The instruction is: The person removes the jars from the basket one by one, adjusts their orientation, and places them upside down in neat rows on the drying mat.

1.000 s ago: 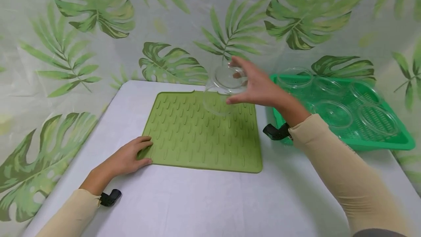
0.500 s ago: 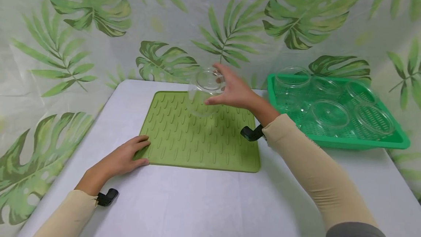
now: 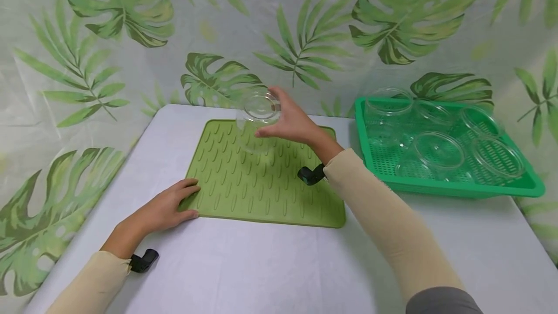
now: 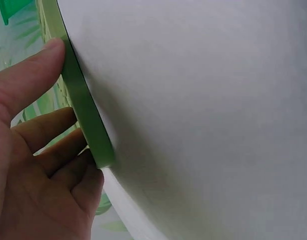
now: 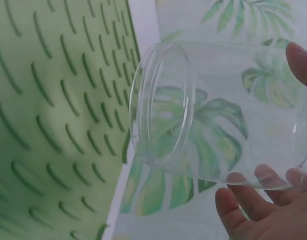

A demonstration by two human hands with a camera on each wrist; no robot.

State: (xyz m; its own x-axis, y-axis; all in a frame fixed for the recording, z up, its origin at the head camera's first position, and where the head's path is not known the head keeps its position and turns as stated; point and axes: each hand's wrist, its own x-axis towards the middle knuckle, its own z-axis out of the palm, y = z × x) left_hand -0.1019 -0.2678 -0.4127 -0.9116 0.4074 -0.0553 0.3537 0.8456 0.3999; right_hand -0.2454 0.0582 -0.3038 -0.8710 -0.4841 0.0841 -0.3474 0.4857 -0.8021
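My right hand (image 3: 292,117) holds a clear jar (image 3: 250,127) between thumb and fingers, over the back left part of the green ribbed mat (image 3: 244,193). The jar is upside down: its ridged mouth (image 5: 161,105) faces the mat in the right wrist view, and its base is up by my fingers. Whether the mouth touches the mat I cannot tell. My left hand (image 3: 167,207) rests at the mat's front left corner. In the left wrist view its thumb touches the mat's edge (image 4: 86,110), with the fingers bent loosely beside it.
A green basket (image 3: 457,191) at the right of the white table (image 3: 261,270) holds several clear jars (image 3: 438,151), mouths up. A leaf-print curtain (image 3: 305,28) hangs close behind the table. Black wrist cameras stick out below both wrists.
My right hand has carried the jar left, from above the mat's back right part to its back left, and slightly lower. My left hand has stayed at the mat's corner.
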